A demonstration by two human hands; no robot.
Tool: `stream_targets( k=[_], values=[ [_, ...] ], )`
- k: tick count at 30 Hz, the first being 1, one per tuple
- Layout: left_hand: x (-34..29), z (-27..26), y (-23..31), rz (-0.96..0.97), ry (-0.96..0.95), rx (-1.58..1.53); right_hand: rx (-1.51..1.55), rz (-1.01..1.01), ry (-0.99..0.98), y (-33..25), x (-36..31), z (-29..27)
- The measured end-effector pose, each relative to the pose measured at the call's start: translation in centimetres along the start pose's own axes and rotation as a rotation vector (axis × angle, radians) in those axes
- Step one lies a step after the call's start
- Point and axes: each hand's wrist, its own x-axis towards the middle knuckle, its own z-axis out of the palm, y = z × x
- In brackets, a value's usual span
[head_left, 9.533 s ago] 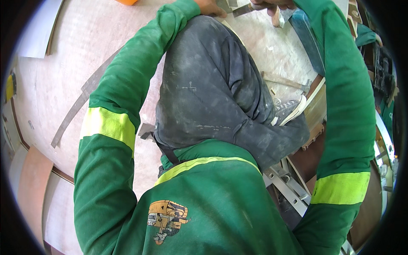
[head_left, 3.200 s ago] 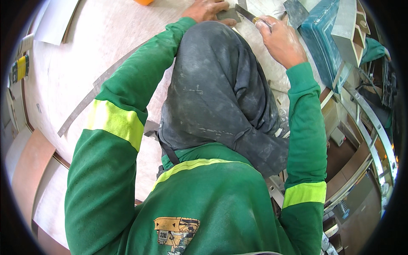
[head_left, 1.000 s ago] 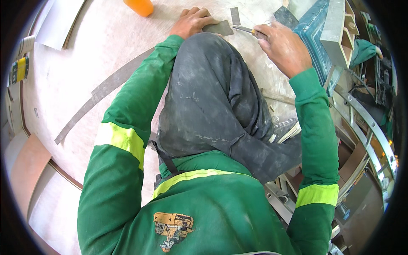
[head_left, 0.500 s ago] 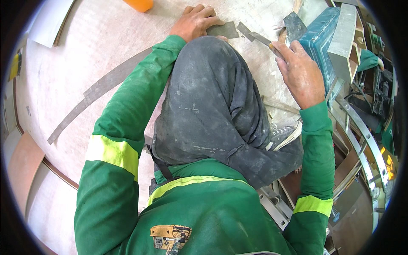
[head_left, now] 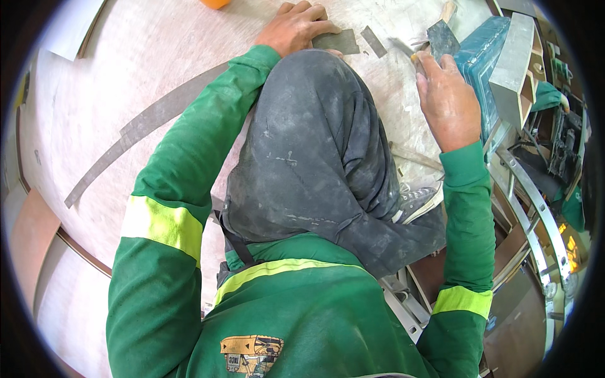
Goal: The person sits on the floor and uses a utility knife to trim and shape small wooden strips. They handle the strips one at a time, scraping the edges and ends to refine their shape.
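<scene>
My left hand is beyond my raised knee, closed over the end of a long dark grey strip. The strip runs back under my left forearm toward the lower left, and its end piece pokes out beside my thumb. A small loose grey offcut lies just right of that end, apart from it. My right hand is wrapped around the yellowish handle of a knife. The knife's blade points up and left and is blurred by motion. Most of the handle is hidden in my fingers.
A teal case and a grey hollow metal profile stand right of my right hand. Near them lies a wooden-handled tool with a flat grey head. An aluminium ladder runs along the right. An orange object is at the top edge.
My right hand has drawn the knife up and right, away from the strip. The small offcut, touched by the blade before, now lies by itself. My left hand keeps its hold.
</scene>
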Motion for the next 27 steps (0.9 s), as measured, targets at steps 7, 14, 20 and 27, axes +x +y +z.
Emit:
stream_targets(
  k=[7, 14, 20, 27],
  values=[
    [-0.2, 0.3, -0.6, 0.001, -0.016, 0.056, 0.477, -0.044, 0.076, -0.8, 0.8, 1.2],
    [-0.1, 0.4, -0.6, 0.011, -0.008, 0.032, 0.567, 0.184, -0.031, 2.1, 0.5, 2.4],
    [0.3, 0.1, -0.2, -0.012, -0.036, 0.031, 0.392, -0.034, 0.082, 2.6, 0.7, 1.4],
    [-0.6, 1.2, 0.2, -0.041, -0.003, 0.12, 0.161, -0.146, 0.013, 0.3, 0.8, 0.6]
  ],
)
